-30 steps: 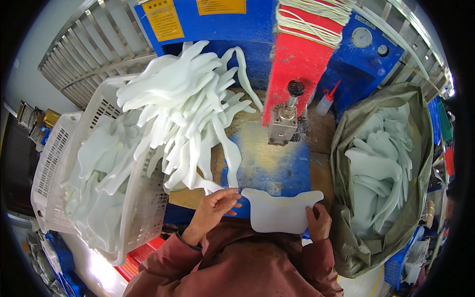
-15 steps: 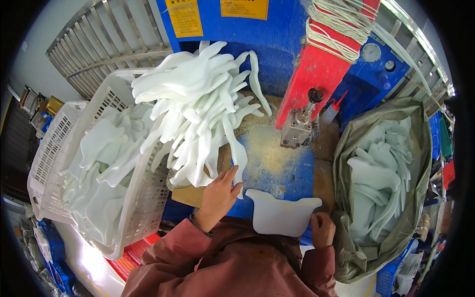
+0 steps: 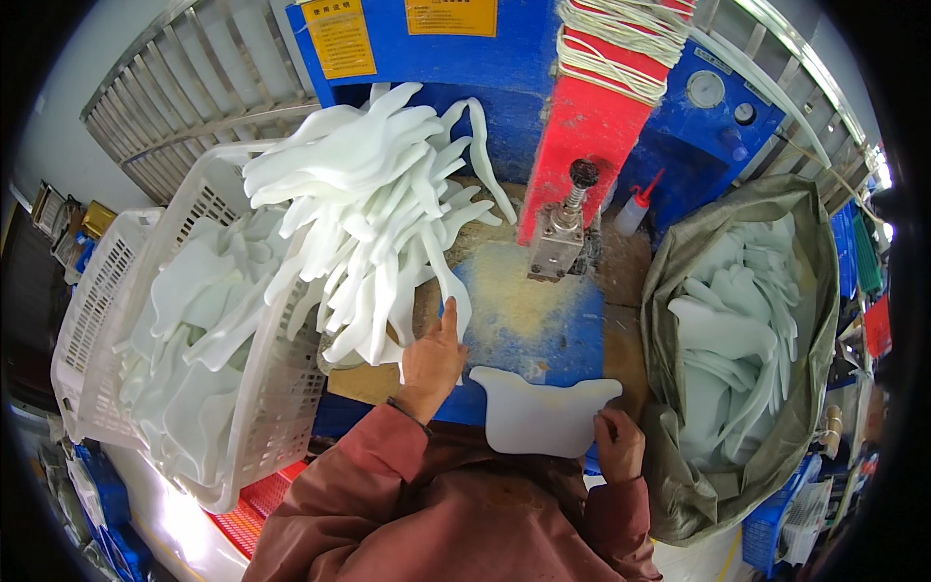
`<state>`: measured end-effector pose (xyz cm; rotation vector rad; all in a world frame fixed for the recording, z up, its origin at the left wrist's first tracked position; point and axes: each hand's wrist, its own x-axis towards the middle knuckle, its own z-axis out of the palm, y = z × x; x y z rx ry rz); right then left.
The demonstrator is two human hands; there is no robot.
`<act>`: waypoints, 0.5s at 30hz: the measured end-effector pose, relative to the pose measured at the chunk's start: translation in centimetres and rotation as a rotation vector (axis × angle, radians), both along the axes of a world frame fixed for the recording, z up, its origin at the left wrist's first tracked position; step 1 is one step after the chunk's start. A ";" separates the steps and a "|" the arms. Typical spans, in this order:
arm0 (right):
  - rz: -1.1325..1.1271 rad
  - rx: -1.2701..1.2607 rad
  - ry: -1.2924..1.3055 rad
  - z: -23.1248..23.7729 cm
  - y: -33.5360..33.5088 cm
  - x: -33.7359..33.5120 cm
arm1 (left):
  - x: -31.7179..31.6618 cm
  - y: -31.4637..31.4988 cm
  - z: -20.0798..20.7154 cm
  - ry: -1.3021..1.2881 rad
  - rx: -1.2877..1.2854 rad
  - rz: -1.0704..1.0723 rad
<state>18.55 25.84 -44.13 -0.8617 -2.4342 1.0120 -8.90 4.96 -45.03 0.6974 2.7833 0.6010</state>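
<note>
The smooth, pale white foam sheet (image 3: 543, 419) before me has two upswept top corners, a dipped upper edge and a rounded bottom; it sits at the near edge of the blue worktop (image 3: 572, 335). My right hand (image 3: 618, 446) curls nearly closed at its right side; I can't tell whether I'm pinching it. My left hand (image 3: 432, 364) stretches one index finger over the foam strips (image 3: 373, 204), its grip hidden. Dusty room lies beyond the sheet, below the metal press head (image 3: 558, 241). Yellow notices (image 3: 337, 37) carry dark print.

Two white baskets (image 3: 276, 412), one sack (image 3: 671, 485)
</note>
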 end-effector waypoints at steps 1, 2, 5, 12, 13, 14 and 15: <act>0.000 -0.016 -0.008 0.1 0.0 0.1 | -0.1 -0.3 -0.1 0.001 0.062 0.000; 0.001 -0.004 -0.003 0.1 0.1 0.1 | -0.2 -0.5 0.0 -0.021 0.119 0.009; 0.001 -0.006 -0.009 0.4 0.1 0.0 | -0.1 -1.2 0.9 -0.112 0.351 0.071; 0.081 -0.030 0.002 4.3 -1.6 -1.7 | 0.1 -4.3 6.3 -0.423 0.525 -0.046; 0.084 -0.073 -0.031 5.3 -2.1 -2.1 | 0.4 -5.1 7.1 -0.472 0.542 -0.082; 0.192 0.115 0.054 6.3 -2.7 -2.5 | 0.7 -6.0 7.8 -0.588 0.499 -0.119; 0.287 0.278 0.089 7.2 -3.4 -2.8 | 1.5 -6.7 8.2 -0.670 0.497 -0.228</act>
